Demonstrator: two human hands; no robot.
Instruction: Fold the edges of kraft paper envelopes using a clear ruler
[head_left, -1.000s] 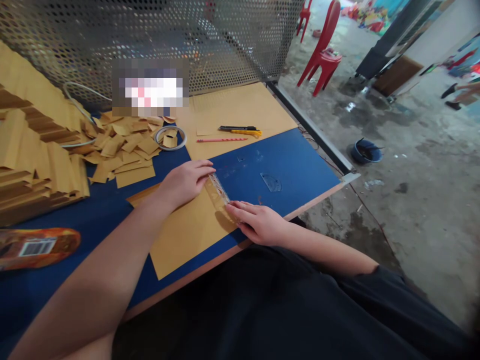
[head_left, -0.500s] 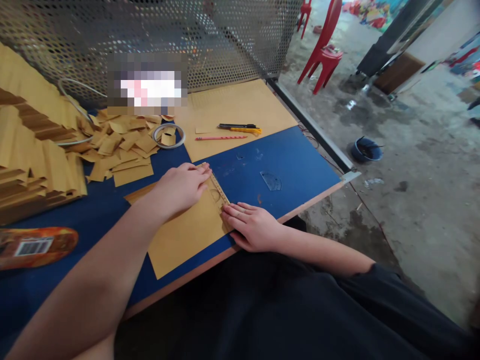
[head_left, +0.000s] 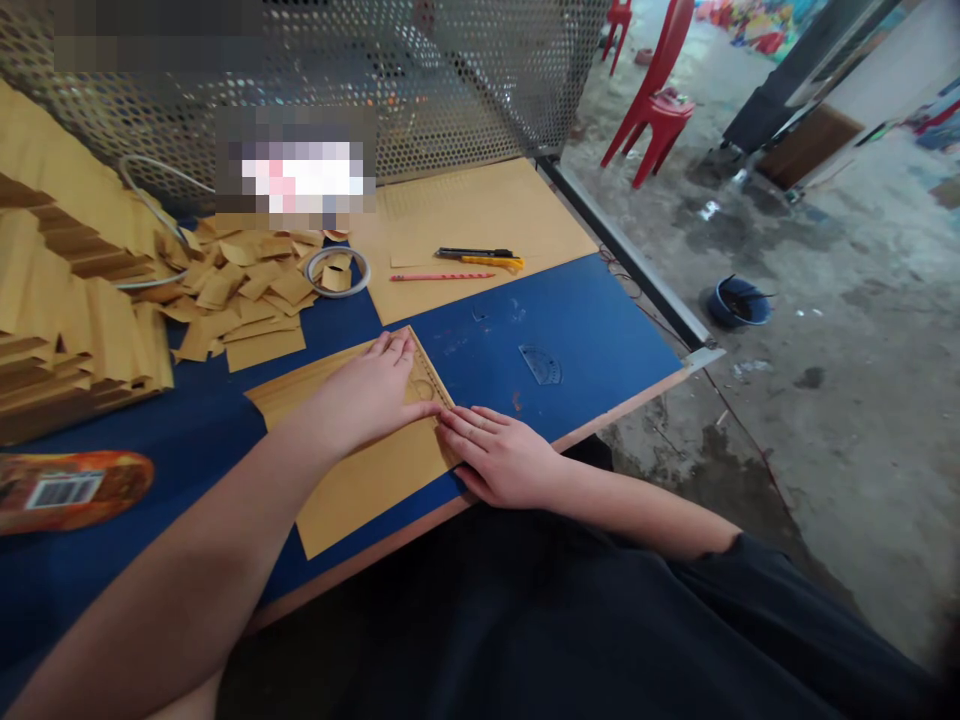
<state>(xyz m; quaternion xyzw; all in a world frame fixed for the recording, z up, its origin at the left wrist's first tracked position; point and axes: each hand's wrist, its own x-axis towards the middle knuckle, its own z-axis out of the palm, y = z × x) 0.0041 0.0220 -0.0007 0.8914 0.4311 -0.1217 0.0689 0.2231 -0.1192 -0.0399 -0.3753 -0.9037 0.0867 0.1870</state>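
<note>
A brown paper sheet point(head_left: 367, 490) lies on the blue table near its front edge. Along the sheet's right edge rests a clear ruler point(head_left: 427, 372). My left hand point(head_left: 371, 385) presses flat over the sheet and the ruler's far part, thumb stretched out toward my other hand. At the ruler's near end, my right hand point(head_left: 499, 455) lies with straight fingers over the paper's edge, its fingertips by my left thumb. Both hands are open, gripping nothing. To the right is a clear protractor point(head_left: 541, 365) on the blue surface point(head_left: 600, 340).
Beyond lie a larger brown sheet point(head_left: 480, 205), a pink pencil point(head_left: 442, 276), a cutter knife point(head_left: 480, 256) and a tape roll point(head_left: 337, 272). Cut paper pieces point(head_left: 247, 290) and stacked folded paper point(head_left: 67, 300) fill the left. A perforated metal panel point(head_left: 465, 90) stands behind.
My left hand has flattened and its thumb has spread toward my right hand. My right hand has barely shifted. The sheet and ruler look almost unmoved.
</note>
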